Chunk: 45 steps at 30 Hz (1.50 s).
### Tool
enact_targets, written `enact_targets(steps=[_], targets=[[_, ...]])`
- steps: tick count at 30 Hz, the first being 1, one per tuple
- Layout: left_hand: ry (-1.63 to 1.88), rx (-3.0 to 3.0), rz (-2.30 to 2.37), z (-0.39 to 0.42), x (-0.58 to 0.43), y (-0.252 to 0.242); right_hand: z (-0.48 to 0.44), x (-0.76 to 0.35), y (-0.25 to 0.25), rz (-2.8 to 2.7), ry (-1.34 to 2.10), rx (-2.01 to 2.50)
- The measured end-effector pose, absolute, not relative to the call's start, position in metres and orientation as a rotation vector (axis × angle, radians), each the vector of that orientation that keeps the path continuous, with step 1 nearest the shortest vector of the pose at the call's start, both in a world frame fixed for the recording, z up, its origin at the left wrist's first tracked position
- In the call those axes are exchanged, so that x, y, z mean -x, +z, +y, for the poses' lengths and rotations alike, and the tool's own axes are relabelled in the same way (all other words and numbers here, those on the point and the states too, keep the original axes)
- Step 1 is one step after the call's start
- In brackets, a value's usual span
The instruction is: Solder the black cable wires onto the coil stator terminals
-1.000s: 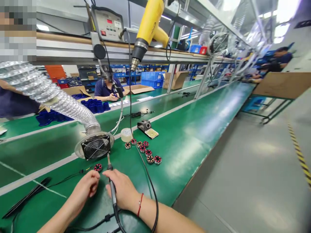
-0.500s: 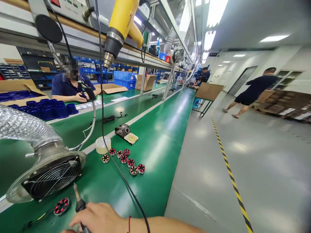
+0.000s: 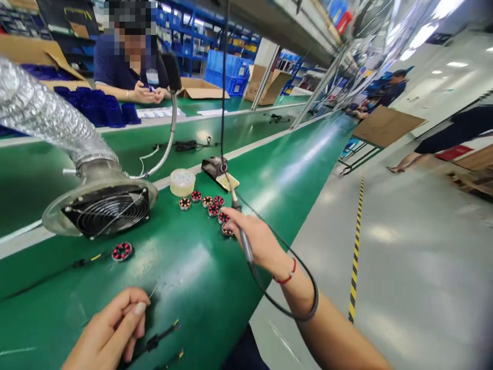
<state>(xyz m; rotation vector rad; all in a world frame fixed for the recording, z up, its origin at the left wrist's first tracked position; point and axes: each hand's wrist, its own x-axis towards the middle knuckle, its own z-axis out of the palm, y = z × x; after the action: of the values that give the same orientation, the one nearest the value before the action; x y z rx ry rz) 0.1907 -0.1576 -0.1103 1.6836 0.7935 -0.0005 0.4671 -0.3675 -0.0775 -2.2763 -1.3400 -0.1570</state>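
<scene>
My right hand (image 3: 252, 234) grips a soldering iron (image 3: 246, 246) with a black cord. Its tip points at the soldering iron stand (image 3: 215, 168), which has a yellow sponge tray (image 3: 230, 182); whether they touch I cannot tell. Several round motor stators (image 3: 213, 209) with red or copper windings lie beside and partly behind this hand. My left hand (image 3: 115, 329), fingers pinched, holds a thin wire (image 3: 152, 292), probably solder, low over the green bench. A single stator (image 3: 122, 251) lies beyond it, by a black cable (image 3: 79, 263). Another cable (image 3: 154, 340) with stripped ends is beside the left hand.
A fume extractor fan (image 3: 108, 210) on a silver duct (image 3: 57, 113) stands at the left. A roll of clear tape (image 3: 182, 182) sits by the bench rail. Across the bench a person (image 3: 127, 67) works near blue plastic parts (image 3: 100, 107). An aisle runs along the right.
My right hand has carried the soldering iron from the near stator rightward and away, up to the stand. My left hand has come into fuller view. The camera has tilted down.
</scene>
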Motion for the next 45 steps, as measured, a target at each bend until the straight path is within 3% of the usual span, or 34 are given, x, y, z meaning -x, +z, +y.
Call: enact_targets(steps=[4, 10, 19, 26, 37, 45], targets=[[-0.165, -1.704, 0.721, -0.161, -0.196, -0.095, -0.373, -0.479, -0.094, -1.286, -0.08, 2.374], [-0.036, -1.821, 0.72, -0.151, -0.198, -0.104, -0.346, -0.45, -0.105, -1.303, -0.025, 2.364], [0.054, -2.118, 0.811, -0.139, -0.204, -0.099, -0.295, -0.382, -0.094, -1.653, 0.413, 1.816], [-0.01, -2.293, 0.71, -0.14, -0.21, -0.111, -0.291, -0.383, -0.113, -1.677, 0.55, 1.749], [-0.063, -2.165, 0.771, -0.14, -0.215, -0.099, -0.286, -0.376, -0.132, -1.766, 0.499, 1.695], [0.092, -1.829, 0.926, -0.133, -0.216, -0.091, -0.285, -0.376, -0.135, -1.66, 0.511, 1.679]])
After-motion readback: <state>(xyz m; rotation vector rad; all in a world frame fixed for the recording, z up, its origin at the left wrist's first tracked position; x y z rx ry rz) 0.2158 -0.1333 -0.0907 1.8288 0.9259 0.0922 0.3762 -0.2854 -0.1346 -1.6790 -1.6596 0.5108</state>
